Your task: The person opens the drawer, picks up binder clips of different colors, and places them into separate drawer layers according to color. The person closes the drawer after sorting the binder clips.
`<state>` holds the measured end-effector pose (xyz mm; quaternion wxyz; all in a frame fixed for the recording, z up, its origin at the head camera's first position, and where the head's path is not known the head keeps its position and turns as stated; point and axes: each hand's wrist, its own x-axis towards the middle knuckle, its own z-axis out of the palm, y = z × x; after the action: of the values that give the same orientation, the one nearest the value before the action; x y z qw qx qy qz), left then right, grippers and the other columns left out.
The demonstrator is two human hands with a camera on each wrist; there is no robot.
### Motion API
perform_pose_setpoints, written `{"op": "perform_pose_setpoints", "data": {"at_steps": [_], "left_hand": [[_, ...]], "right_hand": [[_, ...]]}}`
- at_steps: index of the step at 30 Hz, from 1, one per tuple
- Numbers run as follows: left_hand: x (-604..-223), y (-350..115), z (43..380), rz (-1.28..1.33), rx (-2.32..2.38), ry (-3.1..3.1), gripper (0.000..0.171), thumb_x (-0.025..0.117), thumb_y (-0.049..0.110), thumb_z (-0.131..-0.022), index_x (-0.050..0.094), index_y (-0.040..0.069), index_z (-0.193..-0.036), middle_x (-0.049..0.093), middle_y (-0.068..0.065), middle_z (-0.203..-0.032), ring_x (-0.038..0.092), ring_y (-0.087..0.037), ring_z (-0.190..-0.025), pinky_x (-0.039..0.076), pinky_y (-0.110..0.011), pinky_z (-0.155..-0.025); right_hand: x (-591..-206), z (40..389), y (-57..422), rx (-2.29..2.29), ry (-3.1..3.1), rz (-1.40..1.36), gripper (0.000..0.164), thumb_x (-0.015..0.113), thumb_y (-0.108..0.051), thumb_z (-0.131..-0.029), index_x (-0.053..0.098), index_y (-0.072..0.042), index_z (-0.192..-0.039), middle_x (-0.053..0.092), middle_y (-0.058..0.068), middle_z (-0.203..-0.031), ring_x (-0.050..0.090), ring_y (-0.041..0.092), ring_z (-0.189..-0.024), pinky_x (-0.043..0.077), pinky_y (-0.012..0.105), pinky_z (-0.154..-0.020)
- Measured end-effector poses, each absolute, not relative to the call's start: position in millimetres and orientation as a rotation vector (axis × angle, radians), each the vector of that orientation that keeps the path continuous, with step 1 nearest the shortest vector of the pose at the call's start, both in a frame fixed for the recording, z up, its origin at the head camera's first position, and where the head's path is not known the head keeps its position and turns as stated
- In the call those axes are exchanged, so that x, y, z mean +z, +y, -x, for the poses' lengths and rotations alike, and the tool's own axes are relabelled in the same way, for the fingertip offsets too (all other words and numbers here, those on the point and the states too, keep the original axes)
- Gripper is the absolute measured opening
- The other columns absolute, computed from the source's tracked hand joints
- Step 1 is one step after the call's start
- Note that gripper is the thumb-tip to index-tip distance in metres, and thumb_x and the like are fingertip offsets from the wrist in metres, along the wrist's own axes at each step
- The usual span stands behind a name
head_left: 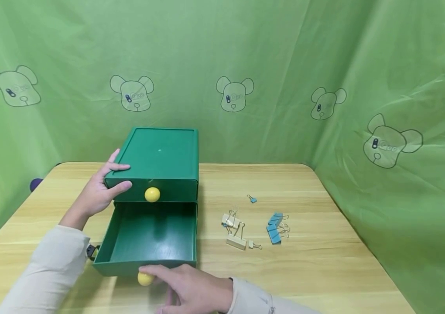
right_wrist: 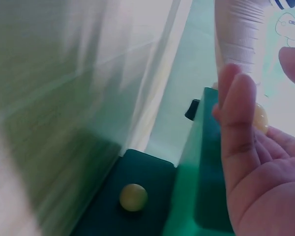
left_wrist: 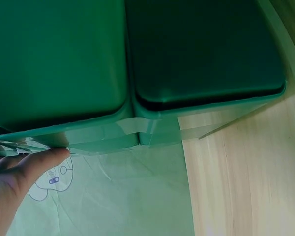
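Observation:
A green plastic drawer cabinet [head_left: 159, 150] stands on the table, its upper drawer front [head_left: 128, 194] shut with a yellow knob [head_left: 152, 194]. Below, a drawer [head_left: 152, 244] is pulled out and nothing shows inside. My left hand [head_left: 98, 187] rests on the cabinet's upper left front corner, fingers on top and thumb by the front; its thumb [left_wrist: 42, 164] lies along the green casing in the left wrist view. My right hand [head_left: 196, 285] touches the pulled-out drawer's yellow knob [head_left: 145, 279] with an extended finger. In the right wrist view, fingers partly hide that knob [right_wrist: 261, 118], and the thumb is apart.
Right of the cabinet lie cream binder clips [head_left: 236, 242], blue binder clips [head_left: 274, 229] and a small blue clip [head_left: 252, 199]. Another yellow knob [right_wrist: 133, 197] on a dark green front shows in the right wrist view. Green curtains [head_left: 277, 52] enclose the wooden table [head_left: 305, 279].

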<state>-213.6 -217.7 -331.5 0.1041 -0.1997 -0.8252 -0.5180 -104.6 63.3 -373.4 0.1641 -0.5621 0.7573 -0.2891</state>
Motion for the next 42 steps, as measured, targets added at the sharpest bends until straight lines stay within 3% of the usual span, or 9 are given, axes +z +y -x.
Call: {"op": "perform_pose_setpoints", "data": {"at_steps": [4, 6, 11, 15, 19, 29, 42], "left_hand": [[-332, -217, 213, 0.597, -1.542, -2.417, 0.039, 0.061, 0.011, -0.086, 0.046, 0.004, -0.121, 0.004, 0.005, -0.152, 0.006, -0.04, -0.134, 0.013, -0.068, -0.094], [-332, -217, 213, 0.599, -1.551, -2.409, 0.039, 0.061, 0.01, -0.086, 0.046, 0.004, -0.121, 0.004, 0.004, -0.152, 0.006, -0.04, -0.134, 0.014, -0.068, -0.095], [-333, -217, 213, 0.598, -1.563, -2.397, 0.038, 0.061, 0.01, -0.086, 0.046, 0.004, -0.121, 0.004, 0.005, -0.152, 0.006, -0.04, -0.134, 0.016, -0.067, -0.095], [-333, -217, 213, 0.595, -1.569, -2.388, 0.038, 0.061, 0.009, -0.086, 0.045, 0.004, -0.12, 0.004, 0.003, -0.152, 0.006, -0.039, -0.134, 0.017, -0.067, -0.095], [-334, -217, 212, 0.585, -1.572, -2.384, 0.037, 0.061, 0.01, -0.087, 0.045, 0.004, -0.12, 0.004, 0.004, -0.152, 0.004, -0.038, -0.134, 0.014, -0.067, -0.095], [-334, -216, 212, 0.579, -1.573, -2.371, 0.037, 0.06, 0.011, -0.087, 0.045, 0.004, -0.119, 0.005, 0.005, -0.151, 0.004, -0.037, -0.135, 0.013, -0.067, -0.096], [-336, -214, 213, 0.572, -1.562, -2.356, 0.036, 0.061, 0.011, -0.086, 0.046, 0.004, -0.119, 0.007, 0.005, -0.151, 0.006, -0.036, -0.135, 0.013, -0.066, -0.097]], "right_hand": [[-365, 103, 67, -0.842, 2.103, 1.606, 0.062, 0.059, -0.019, -0.089, 0.023, -0.014, -0.14, 0.064, -0.003, -0.102, 0.051, -0.015, -0.068, 0.042, 0.006, -0.067], [-359, 102, 69, -0.86, 2.095, 1.616, 0.053, 0.058, -0.018, -0.09, 0.032, -0.014, -0.136, 0.062, -0.003, -0.105, 0.05, -0.015, -0.069, 0.042, 0.006, -0.065], [-346, 104, 77, -0.939, 2.16, 1.724, 0.036, 0.06, -0.02, -0.088, 0.05, -0.013, -0.122, 0.063, -0.006, -0.09, 0.048, -0.016, -0.068, 0.041, 0.005, -0.063], [-338, 110, 83, -1.092, 2.227, 1.814, 0.033, 0.063, -0.015, -0.085, 0.054, -0.009, -0.115, 0.064, -0.001, -0.095, 0.051, -0.012, -0.07, 0.043, 0.006, -0.063], [-333, 118, 90, -1.256, 2.283, 1.801, 0.029, 0.064, -0.012, -0.084, 0.056, -0.005, -0.11, 0.065, 0.002, -0.088, 0.054, -0.008, -0.069, 0.045, 0.008, -0.061], [-336, 156, 113, -1.368, 2.537, 1.47, 0.026, 0.064, -0.014, -0.085, 0.059, -0.004, -0.108, 0.064, 0.002, -0.087, 0.058, 0.003, -0.068, 0.049, 0.017, -0.06], [-368, 216, 142, -0.99, 3.15, 0.896, 0.027, 0.066, -0.019, -0.084, 0.061, -0.008, -0.108, 0.061, 0.003, -0.097, 0.058, 0.016, -0.076, 0.048, 0.026, -0.064]]}}
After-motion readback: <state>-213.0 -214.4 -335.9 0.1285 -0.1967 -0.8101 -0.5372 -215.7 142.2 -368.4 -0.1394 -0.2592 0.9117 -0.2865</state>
